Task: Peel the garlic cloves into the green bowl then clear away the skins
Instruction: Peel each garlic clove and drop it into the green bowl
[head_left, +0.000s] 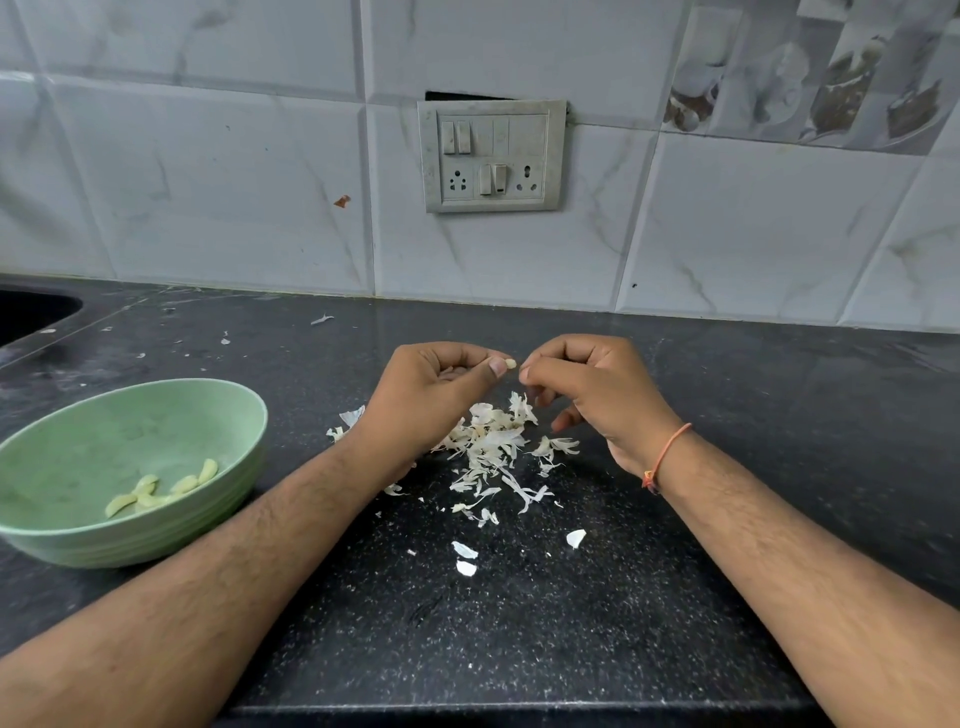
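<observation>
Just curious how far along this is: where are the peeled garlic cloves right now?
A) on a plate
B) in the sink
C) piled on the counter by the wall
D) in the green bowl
D: several pale peeled cloves lie inside the green bowl, left of the hands.

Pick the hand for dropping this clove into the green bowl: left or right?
Left. The left hand already pinches the garlic clove, and the green bowl sits on that side of the counter. The right hand only works at the clove's tip and would have to cross over.
</observation>
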